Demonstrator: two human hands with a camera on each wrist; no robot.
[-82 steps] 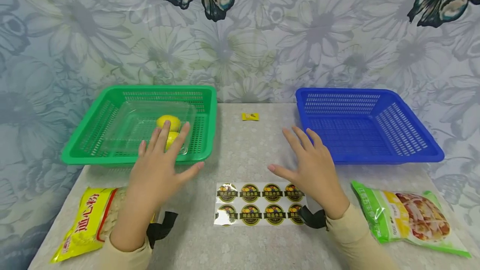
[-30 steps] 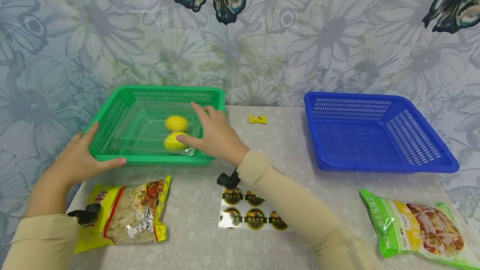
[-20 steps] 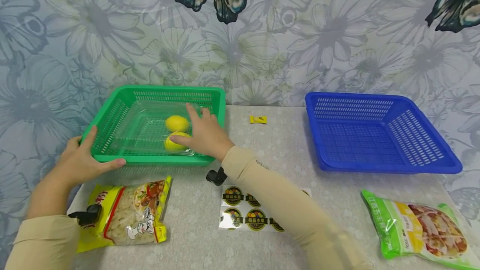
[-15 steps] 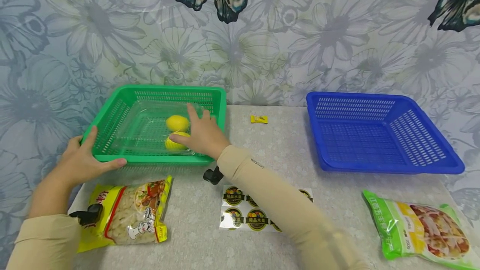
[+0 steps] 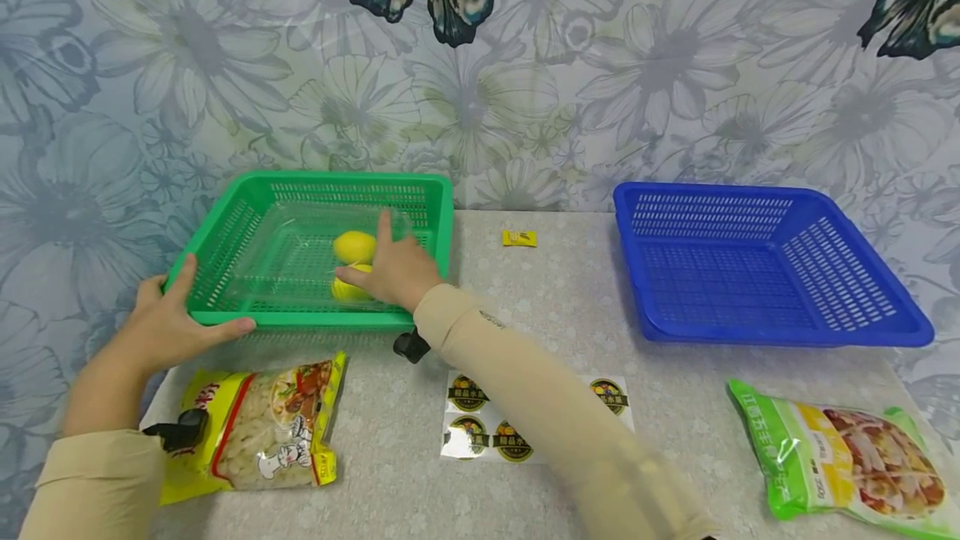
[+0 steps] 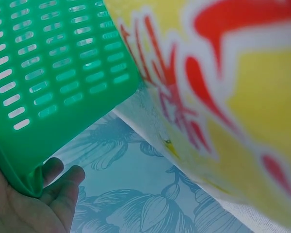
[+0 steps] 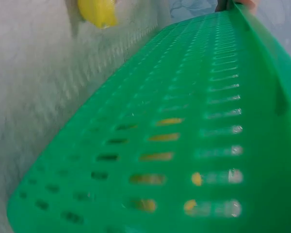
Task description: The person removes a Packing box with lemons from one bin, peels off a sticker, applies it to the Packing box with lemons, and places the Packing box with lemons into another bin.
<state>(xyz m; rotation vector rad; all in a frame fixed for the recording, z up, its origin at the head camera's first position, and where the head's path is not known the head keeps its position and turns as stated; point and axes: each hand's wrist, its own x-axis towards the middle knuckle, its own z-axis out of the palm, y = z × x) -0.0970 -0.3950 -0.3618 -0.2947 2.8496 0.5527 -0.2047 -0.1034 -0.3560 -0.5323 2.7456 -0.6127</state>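
Observation:
At the left back stands the green basket (image 5: 315, 319), holding a clear plastic box (image 5: 258, 248) with two lemons (image 5: 351, 246) at its right end. My left hand (image 5: 161, 323) grips the basket's front left corner. In the left wrist view its fingers (image 6: 63, 194) curl under the rim. My right hand (image 5: 401, 269) reaches over the basket's right end, thumb across the nearer lemon (image 5: 347, 290) and index finger straight beside the farther one. Its other fingers are partly hidden. The right wrist view shows the basket wall (image 7: 184, 97), with yellow through its slots.
A yellow bag (image 5: 262, 432) lies in front of the green basket. Right of centre is a blue basket (image 5: 787, 336). A sticker sheet (image 5: 468, 419) lies partly under the right sleeve. A small yellow packet (image 5: 519, 238) is near the wall, a green bag (image 5: 840, 461) at front right.
Both hands have moved from over the table to the green basket, the left to its corner rim, the right to the lemons. The right hand has since shifted slightly left.

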